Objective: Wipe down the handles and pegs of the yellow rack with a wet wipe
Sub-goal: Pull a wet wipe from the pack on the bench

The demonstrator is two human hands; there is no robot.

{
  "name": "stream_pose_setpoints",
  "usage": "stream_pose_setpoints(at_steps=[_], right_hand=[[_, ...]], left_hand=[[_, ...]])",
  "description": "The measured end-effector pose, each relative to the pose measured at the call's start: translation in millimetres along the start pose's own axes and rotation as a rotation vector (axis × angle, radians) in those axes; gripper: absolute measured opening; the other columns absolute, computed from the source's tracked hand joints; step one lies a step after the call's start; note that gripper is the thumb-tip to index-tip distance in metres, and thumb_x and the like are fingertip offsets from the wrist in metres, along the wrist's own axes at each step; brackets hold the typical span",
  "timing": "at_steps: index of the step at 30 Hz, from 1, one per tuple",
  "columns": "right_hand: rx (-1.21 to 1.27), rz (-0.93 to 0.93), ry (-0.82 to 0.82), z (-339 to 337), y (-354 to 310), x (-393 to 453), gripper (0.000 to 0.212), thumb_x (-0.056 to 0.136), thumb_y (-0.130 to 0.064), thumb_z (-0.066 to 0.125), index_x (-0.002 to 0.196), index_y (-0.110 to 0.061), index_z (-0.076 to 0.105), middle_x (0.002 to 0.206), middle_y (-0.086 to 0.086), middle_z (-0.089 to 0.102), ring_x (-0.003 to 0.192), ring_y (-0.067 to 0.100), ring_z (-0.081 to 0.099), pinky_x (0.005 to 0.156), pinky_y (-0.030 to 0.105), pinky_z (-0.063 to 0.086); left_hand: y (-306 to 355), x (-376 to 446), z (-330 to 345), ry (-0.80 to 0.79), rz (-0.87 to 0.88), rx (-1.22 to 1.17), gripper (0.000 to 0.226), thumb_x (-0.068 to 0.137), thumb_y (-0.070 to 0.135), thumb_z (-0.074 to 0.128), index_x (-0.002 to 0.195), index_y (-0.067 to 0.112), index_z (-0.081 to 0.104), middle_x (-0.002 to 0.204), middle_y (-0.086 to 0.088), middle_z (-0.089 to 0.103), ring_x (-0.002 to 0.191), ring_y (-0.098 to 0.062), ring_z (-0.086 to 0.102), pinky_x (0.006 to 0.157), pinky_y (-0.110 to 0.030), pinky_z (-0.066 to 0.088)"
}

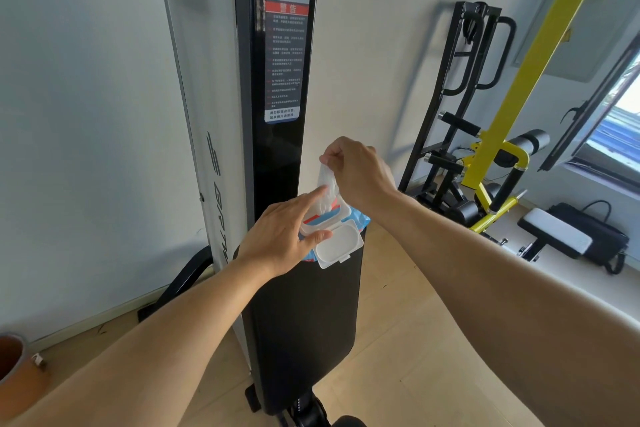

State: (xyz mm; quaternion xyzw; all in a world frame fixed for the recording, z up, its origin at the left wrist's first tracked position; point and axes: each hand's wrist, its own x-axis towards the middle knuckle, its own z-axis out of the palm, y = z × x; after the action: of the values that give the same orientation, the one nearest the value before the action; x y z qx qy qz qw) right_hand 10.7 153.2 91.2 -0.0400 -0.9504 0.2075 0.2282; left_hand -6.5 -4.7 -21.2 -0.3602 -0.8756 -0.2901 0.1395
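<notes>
A pack of wet wipes [358,218] lies on the top end of a black padded bench [304,322], its white flip lid [337,248] standing open. My left hand [280,236] holds the pack down, index finger stretched to the opening. My right hand [356,170] pinches a white wet wipe [327,180] and holds it stretched up out of the opening. The yellow rack [509,104] stands at the right against the wall, with black foam-covered handles and pegs [459,123] low on it.
A tall black and white folded machine [277,80] with a warning label rises right behind the bench. A black frame [464,55] leans on the wall beside the yellow rack. A black bag [588,236] sits under the window, a brown pot [14,367] at the left.
</notes>
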Motion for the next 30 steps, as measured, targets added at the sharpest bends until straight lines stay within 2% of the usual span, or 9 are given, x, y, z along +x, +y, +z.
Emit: stream_pose_setpoints(at_steps=[3,6,11,15,18,22,25,27,30], right_hand=[[-0.001,-0.009,-0.016,-0.6,-1.4,0.2,0.020,0.101,-0.039,0.051,0.096,-0.026,0.066,0.099,-0.005,0.073,0.085,0.020,0.064,0.073,0.039,0.056],[-0.005,-0.002,0.024,0.0,-0.4,-0.7,0.019,0.102,-0.036,0.048,0.095,-0.026,0.063,0.101,-0.004,0.072,0.085,0.020,0.063,0.070,0.037,0.055],[0.024,0.029,0.100,-6.8,1.5,5.5,0.014,0.100,-0.036,0.048,0.093,-0.031,0.058,0.097,-0.005,0.068,0.087,0.023,0.059,0.065,0.030,0.035],[0.158,0.026,0.212,-28.3,-10.6,16.8,0.017,0.101,-0.030,0.045,0.103,-0.021,0.060,0.101,-0.001,0.070,0.090,0.027,0.063,0.076,0.041,0.051],[0.092,-0.030,0.098,-38.9,-17.2,21.3,0.013,0.101,-0.024,0.044,0.101,-0.020,0.056,0.103,-0.004,0.067,0.093,0.026,0.061,0.080,0.043,0.052],[0.446,0.165,0.187,-42.8,-18.5,18.2,0.019,0.102,-0.011,0.039,0.114,-0.011,0.053,0.105,0.001,0.061,0.096,0.023,0.056,0.082,0.035,0.048],[0.675,0.360,0.426,-52.6,-13.2,21.3,0.024,0.099,-0.005,0.037,0.116,-0.010,0.054,0.093,-0.005,0.054,0.091,0.019,0.052,0.077,0.030,0.044],[0.718,0.432,0.503,-57.2,-3.7,24.4,0.027,0.095,-0.003,0.034,0.109,-0.014,0.054,0.088,-0.006,0.054,0.087,0.020,0.054,0.075,0.036,0.049],[0.599,0.443,0.253,-54.3,10.8,20.9,0.017,0.098,-0.016,0.049,0.106,-0.016,0.064,0.104,0.004,0.069,0.084,0.020,0.060,0.073,0.035,0.051]], left_hand=[[-2.8,2.6,2.2,-0.013,0.033,0.035,0.060,0.094,0.066,0.046,0.147,0.042,0.033,0.141,0.016,0.055,0.124,-0.009,0.059,0.108,-0.034,0.046],[-5.0,3.4,4.7,-0.006,0.037,0.033,0.056,0.094,0.066,0.044,0.144,0.043,0.037,0.142,0.017,0.055,0.125,-0.007,0.058,0.107,-0.033,0.043],[-9.4,4.4,7.1,-0.029,0.050,0.052,0.059,0.096,0.068,0.035,0.151,0.047,0.031,0.146,0.011,0.054,0.131,-0.010,0.053,0.110,-0.038,0.042],[-13.4,6.1,9.9,-0.031,0.065,0.035,0.055,0.096,0.071,0.034,0.147,0.051,0.036,0.153,0.015,0.045,0.136,-0.007,0.048,0.108,-0.039,0.047],[-13.5,6.7,10.1,-0.025,0.065,0.032,0.056,0.096,0.071,0.037,0.147,0.049,0.039,0.152,0.014,0.047,0.139,-0.006,0.045,0.108,-0.040,0.047],[-8.6,2.5,6.2,-0.009,0.091,0.055,0.057,0.094,0.065,0.047,0.147,0.042,0.042,0.153,0.015,0.046,0.141,-0.007,0.043,0.111,-0.038,0.041],[-5.4,0.8,4.0,0.015,0.041,-0.005,0.061,0.089,0.065,0.056,0.141,0.038,0.040,0.140,0.015,0.058,0.119,-0.006,0.062,0.097,-0.033,0.054],[-4.8,0.6,4.1,0.012,0.009,-0.021,0.065,0.087,0.066,0.057,0.142,0.036,0.038,0.135,0.015,0.061,0.112,-0.005,0.065,0.093,-0.029,0.055],[-7.3,0.8,5.7,0.014,0.035,-0.012,0.060,0.089,0.065,0.053,0.140,0.035,0.045,0.140,0.014,0.058,0.119,-0.007,0.062,0.096,-0.030,0.055]])
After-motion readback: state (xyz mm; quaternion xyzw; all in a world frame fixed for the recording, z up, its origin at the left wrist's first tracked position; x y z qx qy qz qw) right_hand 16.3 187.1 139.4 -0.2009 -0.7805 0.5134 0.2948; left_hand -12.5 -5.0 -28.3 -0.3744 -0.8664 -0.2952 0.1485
